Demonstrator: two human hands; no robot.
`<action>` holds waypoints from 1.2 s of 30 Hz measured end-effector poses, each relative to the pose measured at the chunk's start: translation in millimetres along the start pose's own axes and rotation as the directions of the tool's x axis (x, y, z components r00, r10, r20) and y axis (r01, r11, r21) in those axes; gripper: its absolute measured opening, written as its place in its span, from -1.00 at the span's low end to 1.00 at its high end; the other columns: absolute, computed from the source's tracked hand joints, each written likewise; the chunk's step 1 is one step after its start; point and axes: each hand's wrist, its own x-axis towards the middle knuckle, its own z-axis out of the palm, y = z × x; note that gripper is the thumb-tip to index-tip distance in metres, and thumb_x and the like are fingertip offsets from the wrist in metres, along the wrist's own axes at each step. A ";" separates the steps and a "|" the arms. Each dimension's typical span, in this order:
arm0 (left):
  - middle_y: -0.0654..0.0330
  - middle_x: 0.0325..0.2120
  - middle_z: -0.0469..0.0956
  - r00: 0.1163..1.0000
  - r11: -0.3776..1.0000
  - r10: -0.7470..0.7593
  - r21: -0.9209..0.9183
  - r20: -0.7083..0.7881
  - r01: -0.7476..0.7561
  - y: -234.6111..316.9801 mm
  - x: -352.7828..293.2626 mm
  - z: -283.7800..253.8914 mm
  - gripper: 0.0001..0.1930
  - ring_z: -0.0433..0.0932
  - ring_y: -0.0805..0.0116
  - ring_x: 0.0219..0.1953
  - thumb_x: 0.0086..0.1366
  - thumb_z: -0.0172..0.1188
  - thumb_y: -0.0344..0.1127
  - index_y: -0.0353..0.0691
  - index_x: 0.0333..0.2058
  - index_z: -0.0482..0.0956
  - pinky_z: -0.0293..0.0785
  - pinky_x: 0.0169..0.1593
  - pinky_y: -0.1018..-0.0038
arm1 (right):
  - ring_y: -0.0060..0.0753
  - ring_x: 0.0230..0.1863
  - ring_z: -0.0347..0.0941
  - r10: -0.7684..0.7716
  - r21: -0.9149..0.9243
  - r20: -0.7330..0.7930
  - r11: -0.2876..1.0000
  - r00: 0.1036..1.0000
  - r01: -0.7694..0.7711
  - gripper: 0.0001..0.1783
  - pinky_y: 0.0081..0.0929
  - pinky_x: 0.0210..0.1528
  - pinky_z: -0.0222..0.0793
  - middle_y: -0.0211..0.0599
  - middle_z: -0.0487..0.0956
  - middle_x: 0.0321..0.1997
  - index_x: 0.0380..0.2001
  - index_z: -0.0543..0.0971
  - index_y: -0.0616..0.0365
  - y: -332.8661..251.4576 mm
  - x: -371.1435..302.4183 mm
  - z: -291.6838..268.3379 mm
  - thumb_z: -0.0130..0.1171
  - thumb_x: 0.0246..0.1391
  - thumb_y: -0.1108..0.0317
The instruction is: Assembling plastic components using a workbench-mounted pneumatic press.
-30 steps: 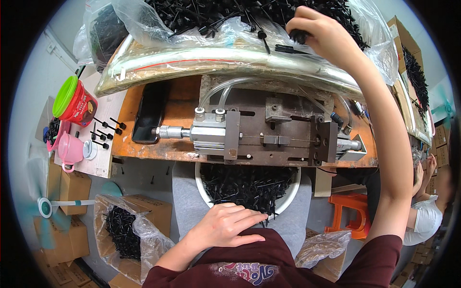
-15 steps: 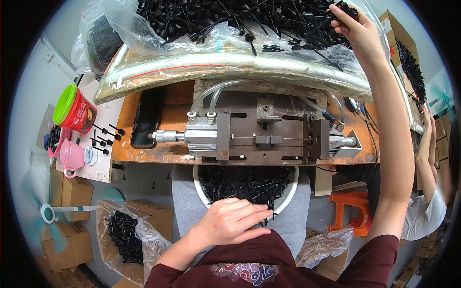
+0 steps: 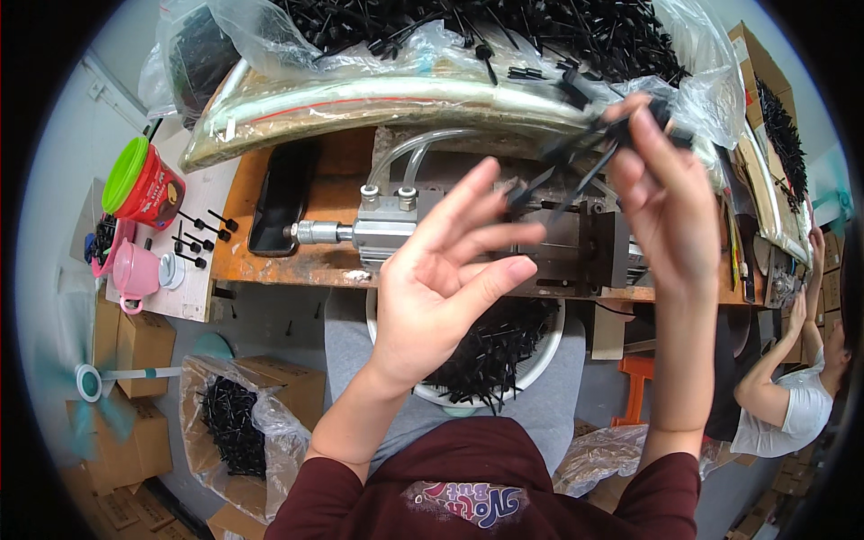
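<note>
My right hand (image 3: 673,202) is closed on a small bunch of black plastic pieces (image 3: 585,148) with thin stems and thicker heads, blurred by motion. The stems point left, toward my left hand (image 3: 432,270), whose fingers are spread with nothing in them. Both hands hang over a metal clamping fixture (image 3: 382,236) with air cylinders and clear hoses. My left hand and the bunch hide part of its middle. Behind it, a large heap of the same black pieces (image 3: 396,29) lies on plastic sheeting. On my lap, a white basket (image 3: 531,396) holds more black pieces.
On the left stand a red tub with a green rim (image 3: 153,193), a pink cup (image 3: 135,273) and a few loose black pieces (image 3: 200,243). A dark phone-like slab (image 3: 281,202) lies beside the fixture. A co-worker (image 3: 792,396) sits at the right, near an orange stool (image 3: 635,387).
My right hand has come down from the heap toward the fixture with the bunch of black pieces. My left hand has risen from the basket and spread its fingers.
</note>
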 end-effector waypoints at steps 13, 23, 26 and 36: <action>0.03 -0.08 0.60 0.925 0.578 0.232 0.722 0.301 -0.380 -13.9 -35.7 -15.1 -0.63 0.61 0.30 -0.22 -0.16 0.49 -0.53 -0.28 -0.26 0.70 0.59 -0.11 0.44 | -0.68 -0.46 0.28 0.091 0.298 -0.153 0.954 0.984 -0.042 -0.73 -0.77 -0.51 0.19 -0.17 0.52 -0.05 0.01 0.42 0.29 28.2 -64.3 -41.2 0.05 0.31 0.40; 0.15 -0.04 0.62 0.888 0.063 0.188 0.897 0.420 -0.437 -43.1 -22.0 -8.8 -0.72 0.60 0.37 -0.42 -0.12 0.39 -0.45 -0.23 -0.32 0.66 0.49 -0.31 0.49 | -0.71 -0.49 0.27 0.115 0.333 -0.148 0.941 0.982 -0.061 -0.77 -0.80 -0.56 0.18 -0.12 0.41 -0.04 0.00 0.34 0.28 23.8 -90.0 -41.0 -0.01 0.33 0.44; 0.16 -0.04 0.62 0.896 0.033 0.153 0.904 0.418 -0.427 -41.4 -19.4 -6.4 -0.73 0.59 0.40 -0.47 -0.11 0.39 -0.44 -0.24 -0.33 0.66 0.47 -0.37 0.51 | -0.72 -0.53 0.26 0.123 0.291 -0.186 0.955 0.975 -0.064 -0.77 -0.80 -0.58 0.19 -0.10 0.40 -0.06 -0.04 0.33 0.28 24.4 -96.5 -36.0 0.02 0.31 0.43; 0.06 -0.11 0.64 0.955 0.477 0.153 0.827 0.256 -0.298 -20.4 -20.7 -10.5 -0.76 0.56 0.51 -0.45 0.14 0.31 -0.44 -0.28 -0.18 0.66 0.45 -0.42 0.57 | -0.72 -0.54 0.28 0.204 0.290 -0.091 0.942 0.975 -0.170 -0.77 -0.83 -0.57 0.21 -0.09 0.48 -0.16 -0.12 0.38 0.27 31.4 -110.2 -20.4 0.13 0.22 0.42</action>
